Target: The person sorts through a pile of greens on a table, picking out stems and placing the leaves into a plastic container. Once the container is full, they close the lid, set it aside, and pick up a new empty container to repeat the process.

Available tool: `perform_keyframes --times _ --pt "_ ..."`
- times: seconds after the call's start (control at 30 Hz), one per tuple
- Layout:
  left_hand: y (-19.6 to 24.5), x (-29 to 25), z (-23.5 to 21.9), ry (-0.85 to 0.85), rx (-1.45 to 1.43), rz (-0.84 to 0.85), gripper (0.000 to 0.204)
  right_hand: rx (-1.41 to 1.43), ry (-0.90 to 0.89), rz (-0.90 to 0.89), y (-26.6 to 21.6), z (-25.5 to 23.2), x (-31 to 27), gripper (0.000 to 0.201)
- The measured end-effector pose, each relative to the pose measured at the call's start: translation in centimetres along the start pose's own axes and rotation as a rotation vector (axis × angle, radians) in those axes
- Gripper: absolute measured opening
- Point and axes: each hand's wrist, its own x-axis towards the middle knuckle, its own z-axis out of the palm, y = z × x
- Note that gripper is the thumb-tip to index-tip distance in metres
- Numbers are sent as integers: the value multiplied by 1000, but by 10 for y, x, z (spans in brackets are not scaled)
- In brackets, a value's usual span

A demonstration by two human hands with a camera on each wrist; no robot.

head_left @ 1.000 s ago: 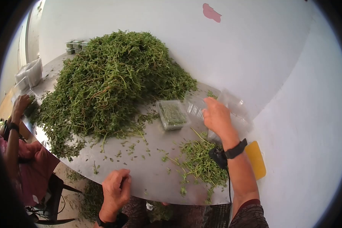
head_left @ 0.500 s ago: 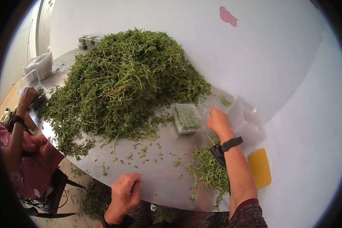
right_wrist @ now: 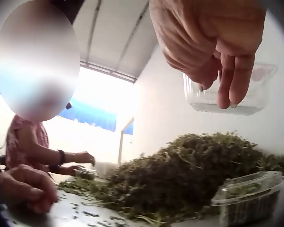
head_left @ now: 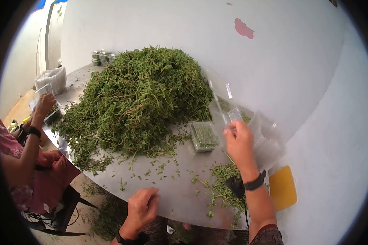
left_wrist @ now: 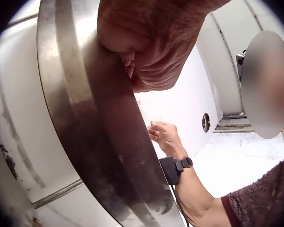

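My right hand [head_left: 240, 143] pinches an empty clear plastic clamshell box [head_left: 224, 109] by its near edge. The box's lid is swung up, and it hangs above the table in the right wrist view. Just left of that hand stands a closed clamshell box [head_left: 204, 136] filled with greens. Below the right wrist lies a small heap of picked green sprigs [head_left: 221, 179]. My left hand [head_left: 142, 206] rests at the table's near edge, fingers loosely curled, with nothing in it. Beyond both hands rises a large pile of leafy green stems [head_left: 147, 98].
Nested clear boxes [head_left: 269, 141] lean by the wall at right, near a yellow board [head_left: 283, 188]. At left, another person's hand [head_left: 45, 104] works at a clear box. Stacked empty boxes [head_left: 53, 79] and small filled boxes [head_left: 104, 57] stand at the back left of the metal table [head_left: 131, 183].
My right hand has brought the clear box up off the table, and its lid now shows raised. The head view has shifted slightly. My left hand stays at the table edge.
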Motion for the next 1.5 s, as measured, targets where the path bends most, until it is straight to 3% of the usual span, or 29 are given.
perform_keyframes --times 0.1,0.17,0.2,0.27,0.57,0.63,0.73,0.87,0.93,1.07,1.3,1.37,1.5 --pt "4 -1 -2 -32 -9 -35 22 92 -61 -62 -39 -21 -32 18" --pt "3 -3 -3 -50 -12 -78 21 134 -117 -239 -60 -31 -54 22" --pt "-1 -4 -1 -24 -54 -69 22 150 -125 -234 -69 -36 -66 22" --pt "-6 -8 2 11 -168 -118 23 134 -275 -269 -82 -42 -88 23" --pt "-8 -17 -6 -41 -207 -96 17 156 -565 -229 -71 -35 -154 25" --pt "-10 -22 -5 -72 -203 -99 16 168 -548 -253 -68 -30 -160 25" --pt "-17 -25 2 40 -383 -150 17 157 -514 -243 -59 -29 -167 25" --pt "-32 -29 2 42 -415 -75 32 132 -513 -249 -60 -29 -170 28" --pt "-31 -26 5 118 -294 67 47 141 -497 -241 -64 -30 -169 24" --pt "-26 -17 9 71 -110 244 59 177 -432 -289 -63 -28 -170 18" --pt "-22 -15 5 0 6 265 43 216 -455 -273 -59 -24 -170 12" --pt "-19 -15 2 -88 -17 261 34 202 -469 -289 -55 -21 -171 23" --pt "-16 -16 4 -57 -70 247 35 192 -421 -301 -56 -27 -169 29"
